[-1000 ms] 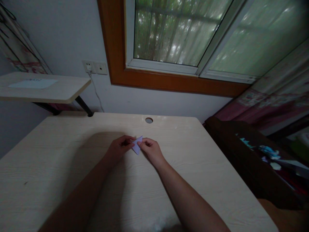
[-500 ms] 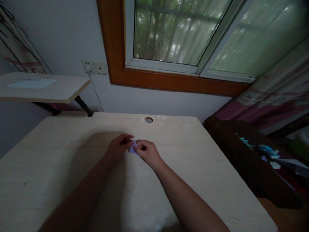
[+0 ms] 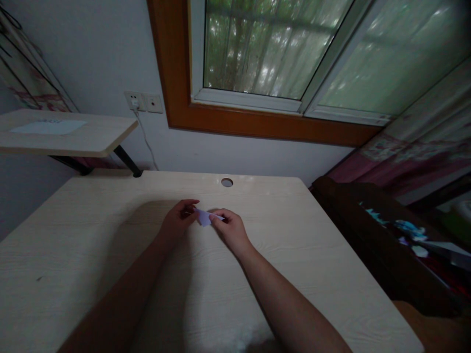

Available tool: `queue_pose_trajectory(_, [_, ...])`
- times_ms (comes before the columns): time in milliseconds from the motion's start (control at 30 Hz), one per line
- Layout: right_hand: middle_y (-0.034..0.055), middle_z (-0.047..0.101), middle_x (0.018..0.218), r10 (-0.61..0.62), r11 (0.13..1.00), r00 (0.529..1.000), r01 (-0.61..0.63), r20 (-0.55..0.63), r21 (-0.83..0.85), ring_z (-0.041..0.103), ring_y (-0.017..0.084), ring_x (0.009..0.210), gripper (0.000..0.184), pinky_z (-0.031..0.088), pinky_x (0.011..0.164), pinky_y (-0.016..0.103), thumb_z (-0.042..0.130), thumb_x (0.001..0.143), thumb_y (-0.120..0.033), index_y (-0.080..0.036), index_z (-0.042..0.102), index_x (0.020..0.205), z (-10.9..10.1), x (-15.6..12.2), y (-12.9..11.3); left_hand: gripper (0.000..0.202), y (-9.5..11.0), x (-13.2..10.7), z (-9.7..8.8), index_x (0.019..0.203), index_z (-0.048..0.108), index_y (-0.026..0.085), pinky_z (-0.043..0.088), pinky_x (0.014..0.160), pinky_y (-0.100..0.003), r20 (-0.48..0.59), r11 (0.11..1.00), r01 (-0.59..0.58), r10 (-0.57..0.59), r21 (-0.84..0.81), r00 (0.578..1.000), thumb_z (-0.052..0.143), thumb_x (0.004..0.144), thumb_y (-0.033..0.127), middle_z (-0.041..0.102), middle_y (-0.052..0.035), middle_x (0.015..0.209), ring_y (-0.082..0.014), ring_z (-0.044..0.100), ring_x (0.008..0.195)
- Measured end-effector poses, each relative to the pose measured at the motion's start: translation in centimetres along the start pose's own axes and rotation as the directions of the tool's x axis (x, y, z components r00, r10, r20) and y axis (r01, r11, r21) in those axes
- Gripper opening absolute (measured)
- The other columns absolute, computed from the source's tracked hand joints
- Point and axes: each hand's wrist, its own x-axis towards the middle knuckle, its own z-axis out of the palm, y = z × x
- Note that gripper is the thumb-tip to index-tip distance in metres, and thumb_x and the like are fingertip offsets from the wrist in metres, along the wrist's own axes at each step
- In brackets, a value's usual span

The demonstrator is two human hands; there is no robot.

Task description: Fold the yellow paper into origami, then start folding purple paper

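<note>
Head view: at the centre, the right hand (image 3: 231, 229) pinches folded purple paper (image 3: 204, 218) between thumb and forefinger; the left hand (image 3: 175, 223) touches its left end, forefinger raised, its grip hidden. Upper left, a sheet (image 3: 49, 127) bears unreadable writing. Right, dark furniture (image 3: 349, 211) holds dim, indistinct blue items (image 3: 410, 229).

Matt paper (image 3: 204, 218) shows over the wood-grained table (image 3: 294, 235). Behind the table, the window frame (image 3: 257, 123) looks like smooth wood.
</note>
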Motion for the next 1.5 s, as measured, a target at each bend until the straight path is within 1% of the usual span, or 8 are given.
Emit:
queue_pose_trajectory(233, [0.0038,0.072,0.083,-0.138,0.979,0.989,0.146,0.059,-0.144,0.062,0.017,0.075,0.014,0.045,0.069,0.027,0.066,0.083,-0.032,-0.021,0.074,0.082,0.2,-0.3,-0.3,0.018,0.8,-0.6,0.2,0.085,0.069,0.019,0.047,0.067,-0.025,0.118,0.959,-0.117,0.089,0.258,0.989,0.068,0.080,0.036,0.066,-0.0024,0.081,-0.0153,0.061,0.074])
queue_pose_trajectory(500, [0.0021,0.067,0.075,-0.101,0.984,0.995,0.102,0.016,-0.143,0.055,0.016,0.067,0.016,0.041,0.062,0.026,0.066,0.082,-0.035,-0.021,0.074,0.083,0.0,-0.3,-0.3,0.019,1.1,-0.6,0.2,0.080,0.068,0.019,0.047,0.070,-0.027,0.128,0.945,-0.113,0.077,0.306,0.989,0.064,0.082,0.037,0.067,-0.0025,0.078,-0.0168,0.061,0.074])
queue_pose_trajectory(700, [-0.0030,0.053,0.060,-0.002,1.000,0.998,0.000,-0.070,-0.030,0.045,0.012,0.058,0.025,0.035,0.057,0.025,0.068,0.080,-0.040,-0.018,0.066,0.067,-0.1,-0.1,-0.3,0.023,0.9,-0.5,0.1,0.079,0.069,0.019,0.046,0.068,-0.027,0.097,0.975,-0.024,0.002,0.221,0.995,0.066,0.079,0.041,0.068,-0.0010,0.074,-0.0168,0.061,0.071])
queue_pose_trajectory(1033, [0.0007,0.066,0.075,0.132,0.914,0.972,-0.045,-0.192,0.403,0.056,0.015,0.068,0.025,0.044,0.068,0.027,0.074,0.074,-0.043,-0.019,0.068,0.077,-0.4,0.9,1.2,0.023,0.8,0.0,-0.3,0.082,0.066,0.017,0.049,0.068,-0.028,-0.127,0.992,0.070,-0.057,0.103,0.990,0.066,0.079,0.039,0.065,-0.0019,0.074,-0.0156,0.061,0.069])
queue_pose_trajectory(1133, [0.0021,0.068,0.076,0.152,0.904,0.972,-0.063,-0.182,0.423,0.057,0.016,0.069,0.028,0.046,0.068,0.027,0.075,0.072,-0.045,-0.019,0.068,0.079,-0.4,1.0,1.1,0.025,0.7,-0.2,0.0,0.098,0.066,0.018,0.052,0.072,-0.028,-0.130,0.995,-0.028,0.041,0.100,0.991,0.067,0.080,0.036,0.067,-0.0054,0.096,-0.0163,0.064,0.081])
queue_pose_trajectory(1233, [0.0016,0.067,0.074,0.150,0.916,0.978,-0.082,-0.145,0.393,0.057,0.016,0.067,0.029,0.046,0.067,0.027,0.074,0.072,-0.046,-0.019,0.068,0.078,-0.3,0.9,1.0,0.026,0.8,-0.5,0.4,0.108,0.067,0.022,0.055,0.077,-0.029,0.000,0.969,-0.191,0.193,0.159,0.981,0.065,0.084,0.030,0.061,-0.0066,0.111,-0.0162,0.064,0.091])
queue_pose_trajectory(1333, [0.0001,0.067,0.073,0.135,0.929,0.985,-0.088,-0.107,0.361,0.056,0.015,0.065,0.028,0.045,0.067,0.027,0.075,0.073,-0.046,-0.019,0.068,0.077,-0.4,0.8,1.0,0.022,1.0,-0.8,0.6,0.107,0.070,0.023,0.056,0.079,-0.028,0.105,0.931,-0.303,0.287,0.202,0.952,0.062,0.087,0.027,0.059,-0.0068,0.110,-0.0162,0.063,0.094])
queue_pose_trajectory(1500, [-0.0010,0.064,0.069,0.119,0.953,0.990,-0.092,-0.078,0.289,0.052,0.013,0.061,0.028,0.041,0.062,0.025,0.073,0.075,-0.046,-0.018,0.067,0.076,-0.6,0.7,1.2,0.017,1.3,-0.9,0.3,0.100,0.074,0.024,0.053,0.082,-0.028,0.113,0.891,-0.367,0.349,0.267,0.930,0.062,0.088,0.025,0.064,-0.0060,0.101,-0.0171,0.062,0.095])
